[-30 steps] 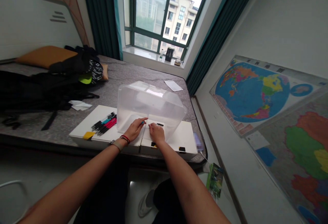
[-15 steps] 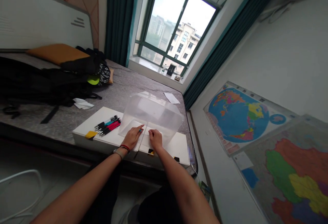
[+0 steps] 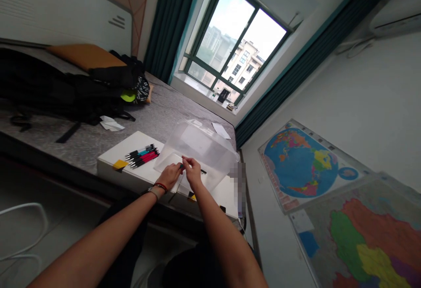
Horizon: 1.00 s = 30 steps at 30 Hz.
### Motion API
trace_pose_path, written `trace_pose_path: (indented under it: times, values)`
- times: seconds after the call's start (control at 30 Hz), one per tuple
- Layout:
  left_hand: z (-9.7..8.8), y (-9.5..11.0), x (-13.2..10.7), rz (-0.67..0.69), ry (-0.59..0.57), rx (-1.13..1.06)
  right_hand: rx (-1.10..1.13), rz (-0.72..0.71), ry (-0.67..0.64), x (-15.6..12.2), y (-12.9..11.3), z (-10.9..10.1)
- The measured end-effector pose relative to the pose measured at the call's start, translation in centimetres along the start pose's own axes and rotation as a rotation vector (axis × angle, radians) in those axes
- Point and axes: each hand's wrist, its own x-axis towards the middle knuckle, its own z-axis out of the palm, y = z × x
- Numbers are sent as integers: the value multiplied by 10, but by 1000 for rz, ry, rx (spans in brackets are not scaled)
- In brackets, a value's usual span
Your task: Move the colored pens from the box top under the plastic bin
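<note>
- Teal-tipped pen (image 3: 181,166): I find it at the left hand's fingertips, mostly hidden, at the near edge of the clear plastic box (image 3: 197,147).
- Left hand (image 3: 169,176): fingers curled in, pinching the pen.
- Right hand (image 3: 192,171): fingers pinched together just beside the pen's tip; I cannot tell whether they grip it.
- Box: rests on a white board (image 3: 131,149), both hands at its near edge.
- Black, teal and red pens (image 3: 141,156): lie in a bundle on the board, left of the box, near a yellow tag (image 3: 120,163).
- Grey mattress (image 3: 184,103): carries the board; a black backpack (image 3: 49,86) lies well apart to the left.
</note>
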Motion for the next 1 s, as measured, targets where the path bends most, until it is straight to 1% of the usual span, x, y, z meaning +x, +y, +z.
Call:
trace_pose_path:
  times: [0.1, 0.2, 0.33, 0.4, 0.47, 0.5, 0.53, 0.57, 0.6, 0.67, 0.77, 0.87, 0.93, 1.0]
  values:
    - [0, -1, -1, -3, 24, 10, 41, 58, 2, -1, 4, 5]
    - [-1, -1, -2, 22, 21, 22, 83, 100, 13, -5, 9, 7]
    - [-3, 1, -2, 31, 21, 17, 71, 128, -43, -11, 14, 5]
    - [-4, 3, -2, 16, 31, -2, 40, 123, -17, -9, 13, -2]
    - [-6, 5, -2, -3, 40, -19, -33, 123, 64, -1, 10, -15]
    - [-7, 7, -3, -10, 42, -24, -113, 126, 106, 6, 7, -24]
    - [-8, 8, -3, -13, 42, -30, -235, 121, 142, 14, 4, -34]
    - [-8, 10, -3, -14, 42, -38, -385, 114, 149, 22, 1, -43]
    - [-9, 11, -3, -16, 41, -46, -541, 107, 132, 31, -2, -53]
    - [-11, 12, -3, -29, 39, -63, -852, 118, -5, 46, -7, -66]
    - [-13, 13, -3, -46, 36, -79, -1207, 172, -222, 58, -8, -73]
    - [-14, 12, -3, -47, 24, -84, -1406, 148, -368, 58, -1, -68]
    - [-13, 12, -3, -50, 19, -67, -1473, 113, -440, 56, 5, -63]
    - [-11, 11, -2, -50, 23, -37, -1497, 108, -481, 55, 9, -60]
